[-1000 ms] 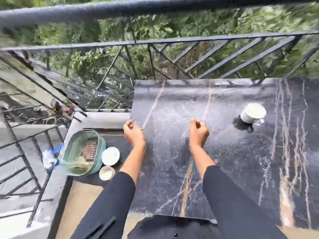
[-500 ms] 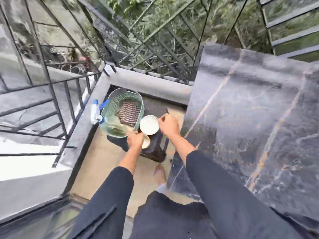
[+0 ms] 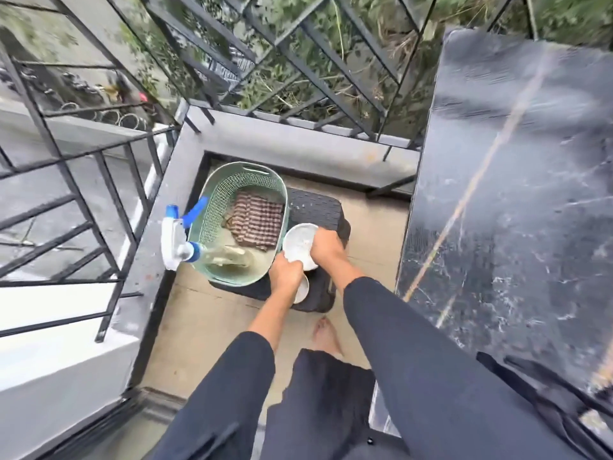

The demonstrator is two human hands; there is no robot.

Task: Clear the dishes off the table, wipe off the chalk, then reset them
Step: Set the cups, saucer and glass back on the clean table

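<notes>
Two dark sleeves are stretched forward and down, and a bare foot (image 3: 326,336) is planted on the tan floor beneath them. Just beyond, the left hand (image 3: 287,275) is curled at the near rim of a white dish (image 3: 298,242). The dish seems to be gripped there, though the fingertips are hidden. The far right edge of the same dish is gripped by the right hand (image 3: 326,249), thumb side toward the camera. A smaller white bowl (image 3: 301,290) is half covered by the left hand. Both pieces are set on a black stool (image 3: 315,204), well off the table.

Behind them on the stool, a green basket (image 3: 245,166) is stood, with a brown striped cloth (image 3: 257,224) lain inside. A spray bottle (image 3: 177,240) is hooked over the basket's left rim.

To the right, the dark marble table (image 3: 514,194) is seen only in part. Pale flecks are scattered over its near end, and it cannot be told whether they are chalk or veining. A black railing (image 3: 298,51) and greenery are seen farthest off.

Clearing is judged done for these two dishes at least. The cloth and bottle are untouched at present. Whether wiping is finished cannot be settled, so the grip on the dish could mark either its setting down or its return.
</notes>
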